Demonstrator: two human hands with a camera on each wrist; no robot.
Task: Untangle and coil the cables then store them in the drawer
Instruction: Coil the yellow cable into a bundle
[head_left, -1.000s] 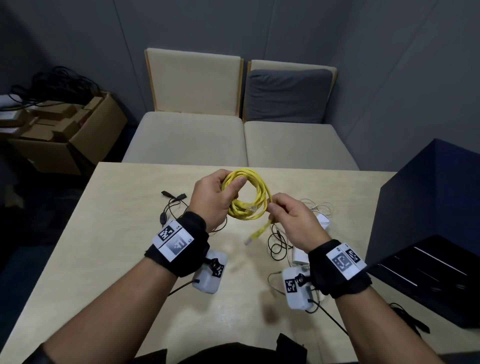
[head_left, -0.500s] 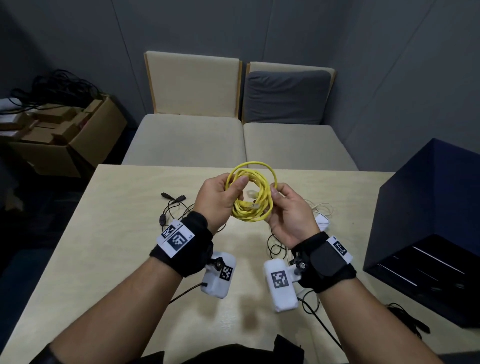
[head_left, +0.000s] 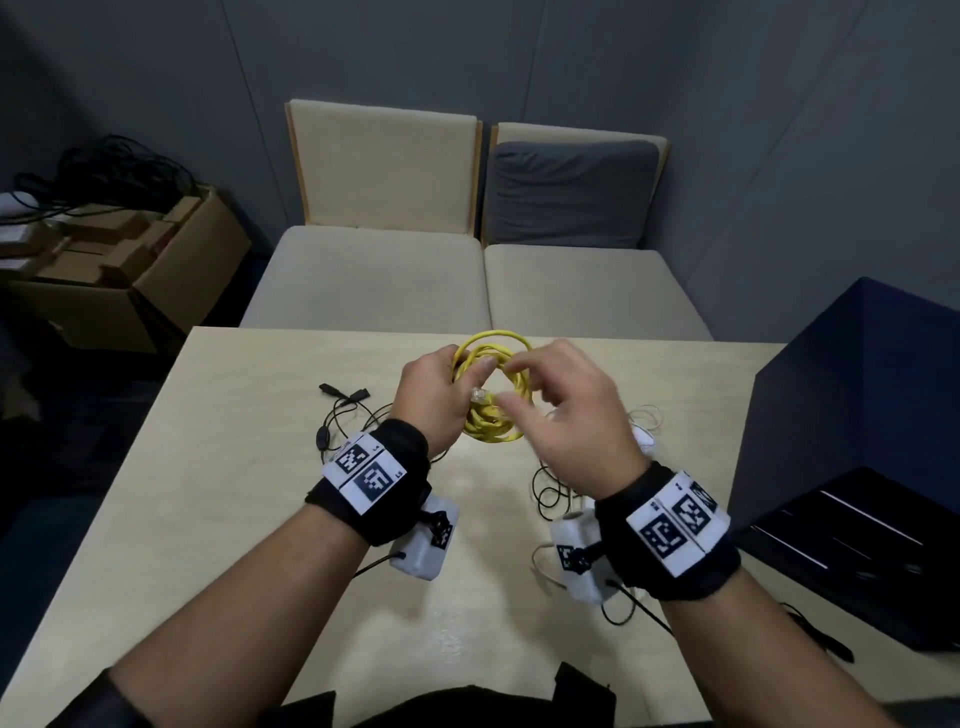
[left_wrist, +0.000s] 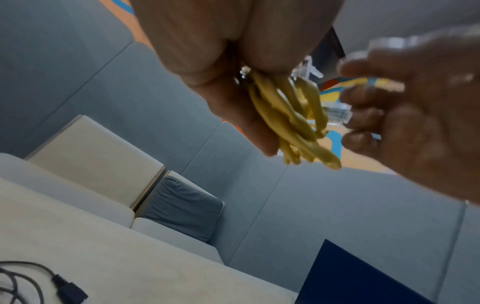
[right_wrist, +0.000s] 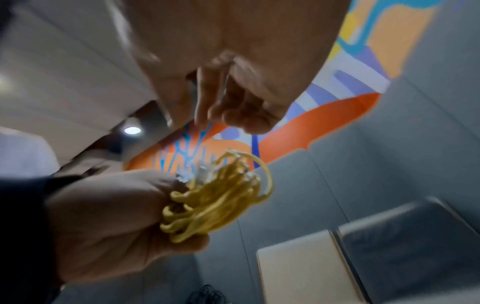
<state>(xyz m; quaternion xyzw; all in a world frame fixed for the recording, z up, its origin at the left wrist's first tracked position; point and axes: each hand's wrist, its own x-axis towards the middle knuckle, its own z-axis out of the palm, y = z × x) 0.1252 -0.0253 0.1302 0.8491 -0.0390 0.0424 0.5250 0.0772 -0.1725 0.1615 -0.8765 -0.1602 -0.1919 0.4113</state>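
Your left hand (head_left: 431, 400) grips a yellow cable (head_left: 493, 389), wound into a loose coil of several turns, its fingers curled round one side of the bundle. A clear plastic plug (head_left: 480, 396) shows at the coil's middle, beside your thumb. You hold the coil in the air above the desk (head_left: 218, 467), roughly upright, with its ring facing you and its upper arc rising past your fingers.

Your right hand (head_left: 566, 415) is just beside the coil with its fingers loosely bent. It is blurred, and you cannot tell whether it holds a strand.

Black cables (head_left: 337, 410) lie on the desk to your left. The wrist bands (head_left: 363, 467) carry black-and-white square codes; the small letters beside them are too small to read.
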